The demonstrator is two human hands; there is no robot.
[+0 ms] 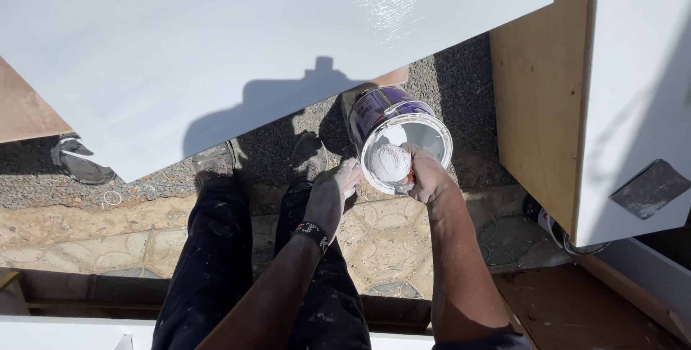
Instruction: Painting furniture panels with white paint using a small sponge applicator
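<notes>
Right hand (426, 175) clenched around a short paint roller (390, 162), white fuzzy end facing up, orange of the handle just showing between the fingers (412, 177). Roller held over the open mouth of a paint can (400, 130), which tilts toward the body just ahead of that hand; purple label on the side, inside coated white. Left hand (332, 193) to the left of the right one, paint-speckled, fingers curled up against the near rim of the can, steadying it from below; whether fully gripping or only propping, cannot tell. Beaded bracelet (311, 231) around the left wrist.

Beyond both hands, a large white painted panel (216, 41), glossy and wet-looking near its far edge, carrying the shadow of a head and shoulders. To the right of the right hand, a plywood-edged white board (568, 91) with a metal scraper (651, 188) resting on it. Under the hands, dark paint-spattered trousers (216, 264), shoes on gravel, and patterned paving (389, 242) nearer the body. Far to the left of the left hand, a round dark lid (79, 163) lying on the gravel.
</notes>
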